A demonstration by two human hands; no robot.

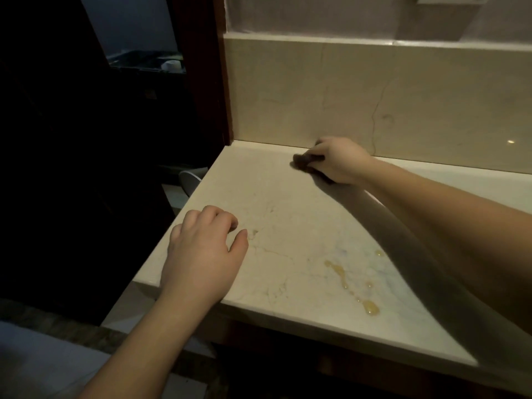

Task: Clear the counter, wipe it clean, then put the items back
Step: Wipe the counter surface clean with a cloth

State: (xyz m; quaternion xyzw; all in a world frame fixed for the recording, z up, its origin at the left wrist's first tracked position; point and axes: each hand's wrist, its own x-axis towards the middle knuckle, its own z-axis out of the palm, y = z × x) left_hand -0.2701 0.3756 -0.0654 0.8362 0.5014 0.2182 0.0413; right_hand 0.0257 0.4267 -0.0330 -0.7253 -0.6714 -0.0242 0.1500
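Right hand (pixel 336 161) grips a dark cloth (pixel 305 162), fingers curled over it, pressing it onto the counter (pixel 288 226) at the back edge, just beside the backsplash (pixel 374 96); this grip likely keeps the wad flat for wiping. Left hand (pixel 205 251) rests near the front-left corner, fingers loosely curled and holding nothing, probably for support. Yellowish spill (pixel 354 286) lies near the front edge, well apart from the cloth.
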